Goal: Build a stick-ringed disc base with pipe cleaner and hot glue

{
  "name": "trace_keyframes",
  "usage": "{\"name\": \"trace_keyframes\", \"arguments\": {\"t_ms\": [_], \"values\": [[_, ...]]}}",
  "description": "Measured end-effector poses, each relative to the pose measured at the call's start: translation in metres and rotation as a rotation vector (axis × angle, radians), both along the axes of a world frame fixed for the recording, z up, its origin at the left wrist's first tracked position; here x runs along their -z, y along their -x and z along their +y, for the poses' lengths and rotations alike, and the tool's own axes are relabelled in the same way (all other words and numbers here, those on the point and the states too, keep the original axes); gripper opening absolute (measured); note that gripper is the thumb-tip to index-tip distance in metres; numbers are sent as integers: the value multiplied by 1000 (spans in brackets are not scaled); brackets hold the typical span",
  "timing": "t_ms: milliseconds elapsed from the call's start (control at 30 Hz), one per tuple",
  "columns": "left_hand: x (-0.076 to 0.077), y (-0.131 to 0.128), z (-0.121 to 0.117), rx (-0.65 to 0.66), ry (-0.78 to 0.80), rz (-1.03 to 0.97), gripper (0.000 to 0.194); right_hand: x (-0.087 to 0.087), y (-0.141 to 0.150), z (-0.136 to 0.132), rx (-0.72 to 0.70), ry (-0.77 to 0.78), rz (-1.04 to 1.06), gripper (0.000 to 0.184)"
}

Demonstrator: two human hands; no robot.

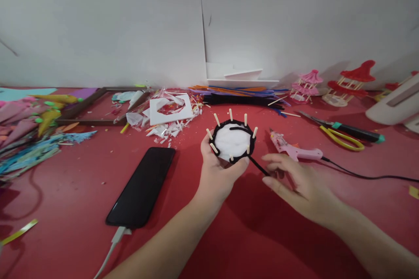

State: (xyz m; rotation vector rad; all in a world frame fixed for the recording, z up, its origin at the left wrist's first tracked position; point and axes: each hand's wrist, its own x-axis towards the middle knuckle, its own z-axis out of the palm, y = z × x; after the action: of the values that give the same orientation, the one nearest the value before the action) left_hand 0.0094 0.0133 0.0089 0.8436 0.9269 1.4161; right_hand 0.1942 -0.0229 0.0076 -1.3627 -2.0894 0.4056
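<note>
My left hand grips a round white disc by its edge, the thumb at the near side. Several short wooden sticks stand around the disc's rim. A fuzzy black pipe cleaner winds along the rim among the sticks, and a short piece of it lies over the white top. Its loose end runs off to the right, where my right hand has it between thumb and fingers. The very tip is hidden by those fingers.
A pink glue gun with a black cord lies right, near yellow-handled pliers. Left is a charging phone. Behind are a cut-out white board, scraps, pipe cleaners and small pink and red pavilion models.
</note>
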Motion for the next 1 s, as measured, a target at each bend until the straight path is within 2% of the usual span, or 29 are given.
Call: {"name": "trace_keyframes", "arguments": {"t_ms": [133, 267, 333, 600, 800, 1000], "values": [[-3, 1, -1, 18, 27, 3, 80, 3, -5, 5, 36, -82, -15, 14], [-6, 1, -3, 63, 51, -4, 86, 2, -13, 10, 66, -251, -56, 15], [-5, 0, -4, 100, 53, -14, 89, 0, -13, 10, 92, -288, -55, 13], [10, 1, -1, 216, 34, -27, 95, 0, -18, 13, 163, -250, -18, 6], [5, 6, -5, 352, -20, 94, 86, 1, -20, 14, 171, -218, 20, 11], [5, 6, -5, 375, -30, 85, 86, -1, -18, 13, 163, -234, 3, 10]]}}
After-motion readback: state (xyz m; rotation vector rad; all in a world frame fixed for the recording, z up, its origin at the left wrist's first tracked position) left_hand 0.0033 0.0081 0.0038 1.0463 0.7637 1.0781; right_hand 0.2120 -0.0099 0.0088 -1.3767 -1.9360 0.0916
